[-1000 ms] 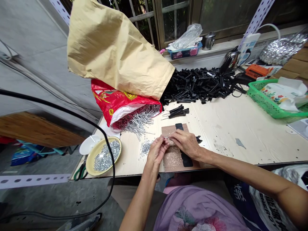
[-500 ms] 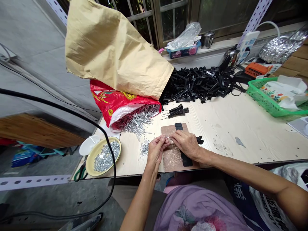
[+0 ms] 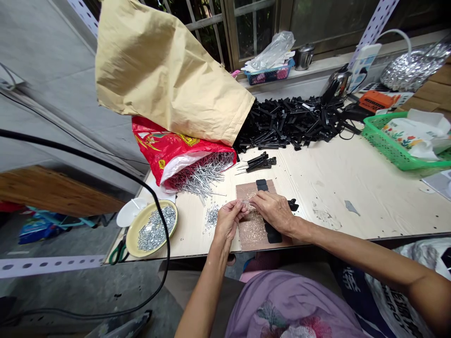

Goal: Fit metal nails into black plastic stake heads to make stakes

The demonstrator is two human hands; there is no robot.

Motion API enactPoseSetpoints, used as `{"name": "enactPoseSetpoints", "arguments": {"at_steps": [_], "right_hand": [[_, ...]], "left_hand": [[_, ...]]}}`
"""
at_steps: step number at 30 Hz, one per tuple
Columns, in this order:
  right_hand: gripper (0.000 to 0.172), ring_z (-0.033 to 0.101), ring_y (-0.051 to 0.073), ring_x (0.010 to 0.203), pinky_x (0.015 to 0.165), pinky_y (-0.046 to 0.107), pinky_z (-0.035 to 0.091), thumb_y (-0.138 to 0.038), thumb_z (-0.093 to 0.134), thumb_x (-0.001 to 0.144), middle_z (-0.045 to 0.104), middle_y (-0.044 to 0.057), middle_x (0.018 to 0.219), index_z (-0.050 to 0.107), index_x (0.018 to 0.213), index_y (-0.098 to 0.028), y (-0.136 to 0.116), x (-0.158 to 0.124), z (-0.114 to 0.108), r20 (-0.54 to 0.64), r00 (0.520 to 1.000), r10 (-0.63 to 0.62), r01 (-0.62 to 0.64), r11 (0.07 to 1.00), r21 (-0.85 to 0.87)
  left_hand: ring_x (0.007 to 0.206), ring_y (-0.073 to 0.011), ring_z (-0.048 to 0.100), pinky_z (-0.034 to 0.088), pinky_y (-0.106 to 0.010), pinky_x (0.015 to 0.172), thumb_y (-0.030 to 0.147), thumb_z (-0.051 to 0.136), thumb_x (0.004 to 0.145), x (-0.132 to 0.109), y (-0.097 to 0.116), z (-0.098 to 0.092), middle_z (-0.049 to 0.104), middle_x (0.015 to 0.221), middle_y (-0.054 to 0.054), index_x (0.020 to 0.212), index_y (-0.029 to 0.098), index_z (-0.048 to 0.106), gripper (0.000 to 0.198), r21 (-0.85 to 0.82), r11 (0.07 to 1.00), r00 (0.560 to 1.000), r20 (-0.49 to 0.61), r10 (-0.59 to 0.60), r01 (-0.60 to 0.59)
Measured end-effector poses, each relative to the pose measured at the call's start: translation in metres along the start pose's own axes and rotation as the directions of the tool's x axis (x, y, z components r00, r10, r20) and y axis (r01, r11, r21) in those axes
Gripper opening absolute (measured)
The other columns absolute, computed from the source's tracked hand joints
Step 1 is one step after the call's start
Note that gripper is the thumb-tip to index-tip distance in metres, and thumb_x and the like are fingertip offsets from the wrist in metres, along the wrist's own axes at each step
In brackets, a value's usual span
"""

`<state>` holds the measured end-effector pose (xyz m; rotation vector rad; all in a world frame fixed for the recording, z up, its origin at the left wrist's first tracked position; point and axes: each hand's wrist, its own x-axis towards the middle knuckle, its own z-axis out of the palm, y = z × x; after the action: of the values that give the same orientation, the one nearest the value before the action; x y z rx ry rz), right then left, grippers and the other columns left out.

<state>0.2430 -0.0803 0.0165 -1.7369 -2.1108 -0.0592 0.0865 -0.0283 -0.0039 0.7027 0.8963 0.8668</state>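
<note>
One metal pin (image 3: 245,202) | left grip (image 3: 228,219): pinching it | right grip (image 3: 274,211): pinching it | one brown board (image 3: 251,236) beneath

Purple top (image 3: 260,298), pink flower motif (image 3: 316,325), bare forearms (image 3: 352,249), greyish trousers (image 3: 190,280)

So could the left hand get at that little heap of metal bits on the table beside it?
Probably yes: the small metal bits lie just beside the left hand with nothing visible between them, though it seems to hold a thin metal piece.
</note>
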Motion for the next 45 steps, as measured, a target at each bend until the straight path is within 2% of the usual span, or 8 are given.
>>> {"name": "enactPoseSetpoints", "arguments": {"at_steps": [4,7,15,19,25,33,39,45], "right_hand": [[0.019,0.055,0.012,0.076,0.058,0.023,0.032,-0.028,0.042,0.095,0.061,0.001,0.088,0.060,0.097,-0.021,0.005,-0.002,0.002,0.042,0.999,0.024,-0.031,0.987,0.158],[0.021,0.054,0.014,0.078,0.062,0.025,0.032,-0.024,0.042,0.095,0.061,0.003,0.083,0.061,0.088,-0.019,0.004,-0.002,0.005,-0.025,1.000,0.011,-0.009,0.998,0.064],[0.019,0.054,0.014,0.076,0.062,0.026,0.032,-0.027,0.044,0.094,0.061,0.003,0.085,0.061,0.090,-0.019,0.005,-0.003,0.007,0.005,1.000,-0.030,0.030,0.999,0.039],[0.018,0.053,0.015,0.077,0.064,0.026,0.032,-0.023,0.044,0.094,0.060,0.003,0.083,0.061,0.089,-0.021,0.007,-0.005,0.007,0.004,0.997,-0.081,0.081,0.996,-0.037],[0.020,0.054,0.013,0.076,0.062,0.024,0.033,-0.024,0.041,0.095,0.060,0.004,0.084,0.060,0.091,-0.018,0.007,-0.006,0.006,0.016,0.999,-0.043,0.041,0.996,0.083],[0.019,0.056,0.012,0.077,0.061,0.022,0.036,-0.029,0.040,0.095,0.058,0.003,0.091,0.056,0.097,-0.019,0.012,-0.007,0.006,0.088,0.996,-0.033,0.009,0.965,0.262],[0.022,0.054,0.014,0.074,0.062,0.023,0.038,-0.026,0.038,0.095,0.057,0.004,0.085,0.058,0.091,-0.018,0.012,-0.008,0.008,0.085,0.996,-0.029,0.007,0.969,0.247],[0.020,0.052,0.013,0.074,0.062,0.023,0.040,-0.024,0.042,0.094,0.053,0.004,0.086,0.060,0.093,-0.018,0.018,-0.009,0.005,0.067,0.994,-0.087,0.056,0.925,0.375]], "left_hand": [[0.056,-0.0085,0.058,0.052,-0.022,0.059,0.032,0.079,0.061,-0.001,0.000,0.000,0.062,0.063,-0.001,0.077,0.009,0.065,0.031,0.148,0.983,0.993,-0.030,0.113,-0.107],[0.056,-0.0091,0.058,0.051,-0.023,0.059,0.034,0.077,0.063,-0.001,0.001,0.001,0.063,0.063,-0.001,0.077,0.009,0.065,0.031,0.227,0.962,0.987,-0.034,0.160,-0.149],[0.052,-0.0087,0.058,0.052,-0.024,0.058,0.035,0.080,0.058,0.001,0.004,-0.003,0.062,0.059,-0.001,0.075,0.009,0.066,0.034,0.202,0.979,1.000,0.006,0.029,-0.029],[0.050,-0.0091,0.057,0.051,-0.023,0.054,0.036,0.079,0.059,-0.002,0.006,-0.004,0.061,0.056,-0.001,0.074,0.009,0.066,0.033,0.271,0.962,0.999,0.027,0.042,-0.047],[0.051,-0.0098,0.056,0.049,-0.023,0.053,0.037,0.076,0.063,-0.004,0.011,-0.001,0.061,0.057,-0.001,0.074,0.009,0.066,0.031,0.348,0.931,0.993,0.059,0.098,-0.113],[0.051,-0.0094,0.056,0.048,-0.022,0.054,0.039,0.076,0.063,-0.004,0.011,-0.002,0.061,0.057,-0.001,0.074,0.010,0.066,0.033,0.362,0.928,0.995,0.064,0.070,-0.088],[0.052,-0.0083,0.056,0.048,-0.021,0.055,0.038,0.076,0.064,-0.004,0.011,-0.001,0.061,0.059,0.000,0.073,0.009,0.065,0.033,0.374,0.923,0.995,0.080,0.061,-0.087],[0.052,-0.0072,0.056,0.051,-0.021,0.056,0.037,0.080,0.059,0.000,0.010,-0.004,0.062,0.063,-0.001,0.072,0.009,0.064,0.035,0.308,0.951,0.993,0.098,-0.066,0.033]]}}
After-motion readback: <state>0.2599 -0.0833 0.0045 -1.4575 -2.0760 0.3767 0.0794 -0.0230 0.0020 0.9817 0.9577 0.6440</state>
